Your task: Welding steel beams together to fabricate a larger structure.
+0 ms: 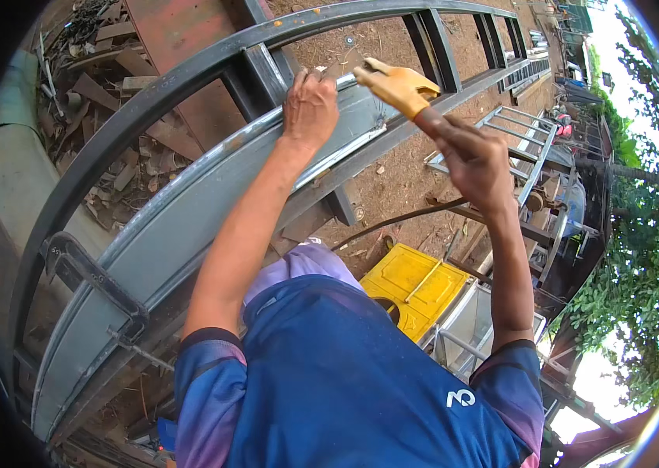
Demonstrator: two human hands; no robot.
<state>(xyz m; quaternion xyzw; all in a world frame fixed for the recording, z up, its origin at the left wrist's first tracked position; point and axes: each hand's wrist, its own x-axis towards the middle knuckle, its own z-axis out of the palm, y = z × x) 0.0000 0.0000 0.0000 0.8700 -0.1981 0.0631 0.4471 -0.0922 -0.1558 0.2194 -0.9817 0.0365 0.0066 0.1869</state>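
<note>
Panel (pixel 181 210): grey sheet metal, long, curved, along dark steel frame (pixel 286 24). Left hand (pixel 310 111): at panel's far edge, fingers curled, pinch unclear. Right hand (pixel 479 165): fingers wrapped round yellow-headed hammer (pixel 401 87), near panel's right end.

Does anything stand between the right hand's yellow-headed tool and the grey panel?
Nothing visible stands between the yellow-headed tool and the grey panel; the left hand is at the panel's upper edge, beside the tool.

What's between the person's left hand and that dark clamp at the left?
In the head view, a stretch of the curved grey sheet lies between the left hand and the dark clamp, with no loose thing visible on it.
</note>
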